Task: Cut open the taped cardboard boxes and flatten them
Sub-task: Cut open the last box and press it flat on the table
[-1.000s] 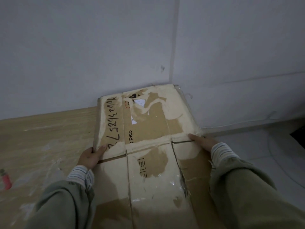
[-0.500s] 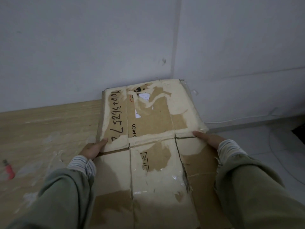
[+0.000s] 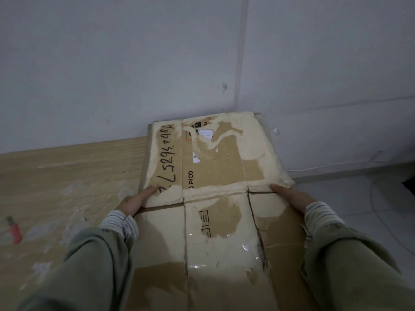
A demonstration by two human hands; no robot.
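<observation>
wooden floor [image 3: 67, 176] — one flattened box [image 3: 215, 176]

Both hands, left [image 3: 134, 202] and right [image 3: 289, 196], reach forward; fingers extended.

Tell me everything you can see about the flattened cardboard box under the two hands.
The flattened cardboard box is brown, worn cardboard with much of its surface paper torn off in pale patches. It lies flat on the wooden surface, its far edge at the wall. Creases divide it into panels. Handwritten black digits, the printed word PICO, a torn white label and bits of clear tape show on it. The left hand and right hand hold its side edges at the middle crease.
</observation>
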